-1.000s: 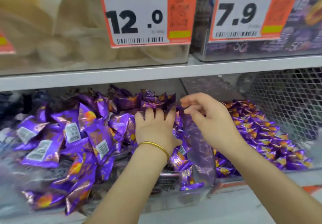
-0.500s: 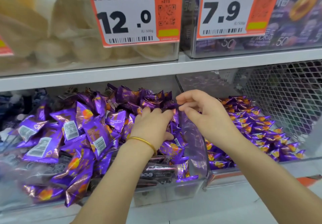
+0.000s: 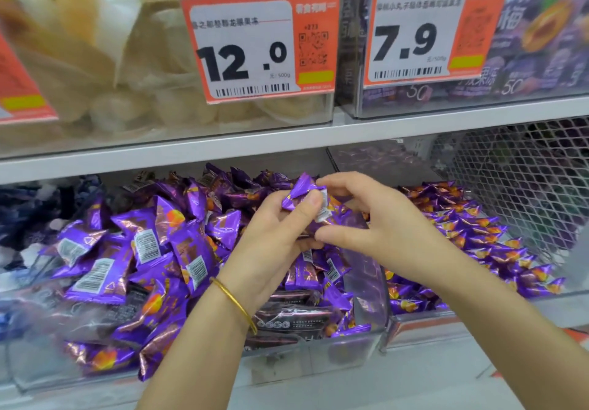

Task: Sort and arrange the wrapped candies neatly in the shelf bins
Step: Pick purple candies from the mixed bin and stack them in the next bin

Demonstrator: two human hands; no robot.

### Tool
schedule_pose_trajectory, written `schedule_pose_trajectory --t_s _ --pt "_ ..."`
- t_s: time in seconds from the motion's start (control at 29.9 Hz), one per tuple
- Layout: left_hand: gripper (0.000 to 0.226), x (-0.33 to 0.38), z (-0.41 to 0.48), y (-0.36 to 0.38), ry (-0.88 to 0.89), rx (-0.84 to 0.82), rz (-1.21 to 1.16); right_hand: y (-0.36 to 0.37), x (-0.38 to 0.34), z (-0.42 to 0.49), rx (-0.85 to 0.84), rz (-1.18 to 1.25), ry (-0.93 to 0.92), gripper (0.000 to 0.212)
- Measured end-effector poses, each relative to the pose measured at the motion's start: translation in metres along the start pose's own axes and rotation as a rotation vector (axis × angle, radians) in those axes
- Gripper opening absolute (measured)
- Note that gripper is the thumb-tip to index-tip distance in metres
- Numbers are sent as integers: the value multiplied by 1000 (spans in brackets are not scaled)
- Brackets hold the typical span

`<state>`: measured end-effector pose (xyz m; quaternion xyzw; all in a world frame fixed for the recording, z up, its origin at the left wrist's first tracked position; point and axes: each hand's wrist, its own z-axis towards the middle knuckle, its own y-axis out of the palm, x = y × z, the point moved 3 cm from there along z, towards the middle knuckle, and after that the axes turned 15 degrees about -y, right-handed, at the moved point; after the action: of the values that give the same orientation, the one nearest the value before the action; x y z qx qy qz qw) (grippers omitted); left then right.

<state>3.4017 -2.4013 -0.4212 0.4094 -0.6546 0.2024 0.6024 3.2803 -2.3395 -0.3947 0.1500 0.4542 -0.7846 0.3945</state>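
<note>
- Nearest, both forearms reach up and forward into the lower shelf; the left wrist carries a gold bangle.
- Under the left wrist is the front wall of the clear bin. A few dark packs lie just behind it, below the purple ones.
- The left hand is turned palm up and its curled fingers and thumb pinch one wrapped candy, lifted above the heap. I think it is held up so to check which bin it belongs to.
- The right hand comes from the other side with fingers curled. Its index tip touches the upper corner of this candy and the thumb stretches below it. If it really pinches, I cannot tell.
- Left of the left hand, the loose purple candies lie in disorder, many with the barcode up, so this bin probably needs more arranging.
- Below the right hand stands the clear divider, which keeps the two sorts apart.
- Right of the right hand, the small candies lie in tidy rows.
- Farthest, above both hands, the price tag 12.0 and the price tag 7.9 hang on the upper bins.
</note>
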Motion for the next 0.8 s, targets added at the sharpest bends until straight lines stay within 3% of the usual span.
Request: schedule_pose_trajectory --t_s 0.23,0.43,0.57,0.7,0.8 --pt "33 3 2 -2 -15 -24 -2 -7 13 1 136 244 131 17" --pt "12 -3 5 -8 -46 72 57 -17 23 0 301 278 176 13" --pt "13 -4 7 -9 -77 65 20 -17 14 -1 377 51 59 30" --pt "15 -1 5 -3 -96 13 -70 0 2 -3 235 -293 -149 26" --pt "28 0 5 -3 -130 5 -178 4 3 -4 144 -288 -242 32"
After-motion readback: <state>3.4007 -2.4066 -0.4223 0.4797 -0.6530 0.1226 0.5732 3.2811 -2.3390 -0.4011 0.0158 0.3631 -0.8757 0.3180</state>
